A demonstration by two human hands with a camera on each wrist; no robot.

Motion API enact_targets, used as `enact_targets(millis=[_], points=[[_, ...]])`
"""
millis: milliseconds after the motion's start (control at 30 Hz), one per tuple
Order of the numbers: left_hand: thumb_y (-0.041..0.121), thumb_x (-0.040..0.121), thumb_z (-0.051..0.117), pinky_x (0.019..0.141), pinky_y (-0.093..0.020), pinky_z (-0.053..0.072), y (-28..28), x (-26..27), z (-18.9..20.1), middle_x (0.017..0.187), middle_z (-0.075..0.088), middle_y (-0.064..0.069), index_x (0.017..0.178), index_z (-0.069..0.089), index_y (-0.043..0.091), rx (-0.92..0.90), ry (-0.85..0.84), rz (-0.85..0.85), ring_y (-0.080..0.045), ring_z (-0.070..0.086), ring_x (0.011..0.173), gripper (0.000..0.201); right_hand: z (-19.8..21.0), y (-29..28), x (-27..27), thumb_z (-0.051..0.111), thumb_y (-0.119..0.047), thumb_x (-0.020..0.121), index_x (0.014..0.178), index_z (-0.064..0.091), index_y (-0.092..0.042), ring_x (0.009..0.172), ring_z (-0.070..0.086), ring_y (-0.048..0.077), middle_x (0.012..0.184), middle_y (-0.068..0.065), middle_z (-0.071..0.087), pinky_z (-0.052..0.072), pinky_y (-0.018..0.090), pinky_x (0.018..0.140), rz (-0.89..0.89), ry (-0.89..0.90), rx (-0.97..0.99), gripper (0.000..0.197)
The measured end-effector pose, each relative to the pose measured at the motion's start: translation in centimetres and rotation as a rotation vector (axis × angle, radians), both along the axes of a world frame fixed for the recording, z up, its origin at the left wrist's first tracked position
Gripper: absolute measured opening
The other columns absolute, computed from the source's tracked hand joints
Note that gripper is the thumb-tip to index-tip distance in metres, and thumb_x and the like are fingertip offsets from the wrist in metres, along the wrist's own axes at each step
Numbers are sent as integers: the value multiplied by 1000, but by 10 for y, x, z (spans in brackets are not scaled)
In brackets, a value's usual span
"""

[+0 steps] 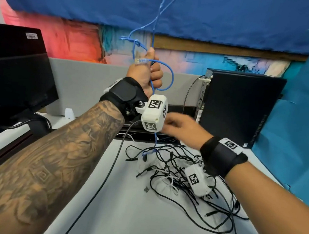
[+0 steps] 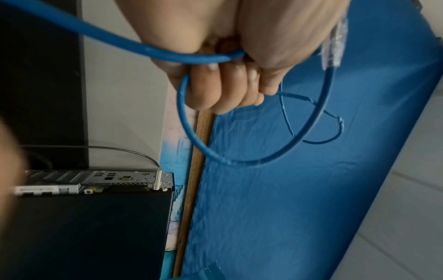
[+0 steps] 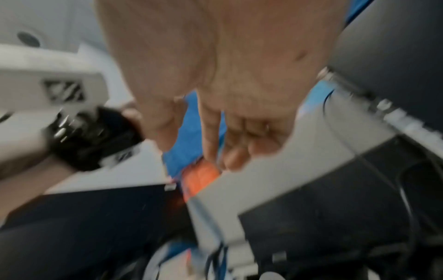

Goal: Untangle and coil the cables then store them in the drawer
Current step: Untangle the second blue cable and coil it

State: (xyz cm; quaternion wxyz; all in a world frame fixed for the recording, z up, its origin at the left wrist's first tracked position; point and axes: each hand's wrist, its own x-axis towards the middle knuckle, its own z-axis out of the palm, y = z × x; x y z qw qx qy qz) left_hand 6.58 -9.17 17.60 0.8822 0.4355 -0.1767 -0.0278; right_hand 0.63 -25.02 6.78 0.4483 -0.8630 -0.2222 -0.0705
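Item 1, L grip: your left hand (image 1: 150, 70) is raised and fisted round the blue cable (image 1: 169, 75), thumb up. Its clear plug (image 1: 140, 60) sticks out by the thumb, one round loop hangs just beside the knuckles, and a knotted stretch rises above the fist.

Item 2, R grip: your right hand (image 1: 181, 126) holds nothing; fingers look relaxed and spread, though blurred. It sits below and to the right of the fist.

Key relation: the blue cable runs approx. vertical, fist down behind the wrist cam to the cable tangle (image 1: 188, 175) on the counter (image 1: 123, 216). The R hand is nearer that hanging run, so it prob. takes the next pull.

Materials: blue jacket smooth, round, semi-stiff, holds its curve. Tangle is thin black and white leads, limp, crossed over each other, with small connector ends.

Surroundings: black PC tower (image 1: 243, 109) rear right, monitor (image 1: 14, 80) left. Drawer not in view.
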Motion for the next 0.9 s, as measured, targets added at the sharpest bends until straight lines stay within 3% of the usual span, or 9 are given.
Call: enact_targets(millis=[67,133,267,433,500,567,667,767,900], points=[[40,106,38,34,-15,14,1,1,-3,48,23,7,74,39,20,13,10,8,-6,18,37,37,-9,11,1,71,-28,95,110,76,-18,97,70,11,105,-3,76,53,23,89,50,69,-188,19],[39,106,39,33,-16,15,8,1,-7,50,23,7,72,38,22,51,13,31,-6,20,38,38,-12,11,4,67,-26,98,93,77,-20,78,68,7,91,-3,76,53,19,74,11,36,-189,13],[24,100,56,39,-13,18,28,5,-30,50,28,6,71,46,22,469,-106,188,-6,22,37,30,-5,-9,14,66,-15,98,93,75,-3,55,58,7,75,5,71,49,18,52,-161,97,91,16],[7,81,73,39,-13,22,26,6,-85,54,40,0,77,63,16,926,-126,-61,-6,30,38,14,13,-22,23,67,-13,97,87,73,0,53,54,9,67,5,66,52,20,54,-261,46,325,17],[9,87,73,47,-20,43,14,0,-103,57,59,4,91,67,8,915,-113,-104,-6,50,47,7,19,-24,24,68,-16,97,89,73,1,62,58,17,72,9,67,57,27,63,-261,38,366,20],[11,85,76,74,-24,54,2,-1,-117,84,72,-2,108,70,2,843,-126,-111,-8,64,72,25,21,-22,24,67,-18,98,91,74,-2,69,64,18,76,9,70,59,30,69,-203,69,377,19],[3,91,67,74,-18,50,-10,-7,-123,81,72,0,105,71,1,828,-150,-71,-8,63,75,15,23,-16,23,67,-17,97,97,76,-1,68,62,17,78,11,70,60,32,73,-174,31,361,18],[-1,95,60,77,-24,52,-13,-4,-126,83,71,-5,89,76,7,741,-122,-15,-13,63,77,18,22,-15,22,67,-21,97,108,77,-8,77,66,14,91,12,74,61,32,78,-189,-3,386,19],[14,95,64,75,-34,41,-5,1,-123,89,69,-10,77,81,23,587,11,78,-23,53,81,26,-2,-18,20,63,-33,100,109,66,-15,72,66,10,93,1,70,52,24,63,-187,122,161,20]])
